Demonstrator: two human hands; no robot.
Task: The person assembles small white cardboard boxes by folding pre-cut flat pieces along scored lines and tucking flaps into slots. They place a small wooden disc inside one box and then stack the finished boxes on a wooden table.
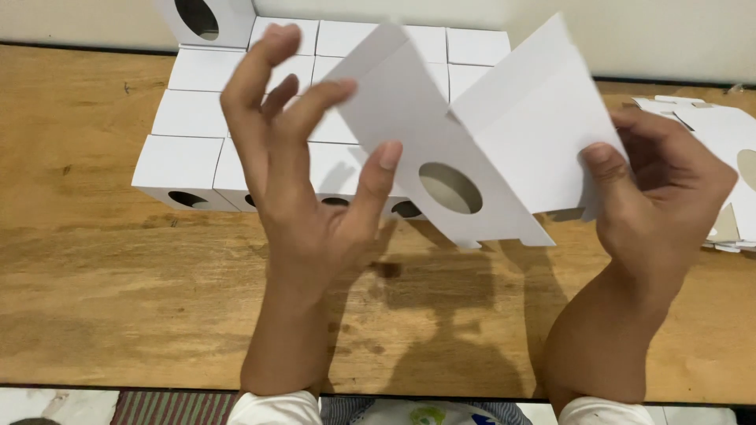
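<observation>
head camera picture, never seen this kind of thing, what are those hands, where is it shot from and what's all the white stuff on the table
This is no machine: a person works with two bare hands, filmed by one camera worn on their head, looking down. The left hand is spread open, its thumb and fingers touching a flat white cardboard box blank with an oval hole. The right hand grips that blank's other side, holding it above the brown wooden table. Behind it, rows of folded white cardboard boxes with oval holes sit packed side by side, one more stacked on top at the back. At the right edge lies a pile of flat white cardboard blanks.
</observation>
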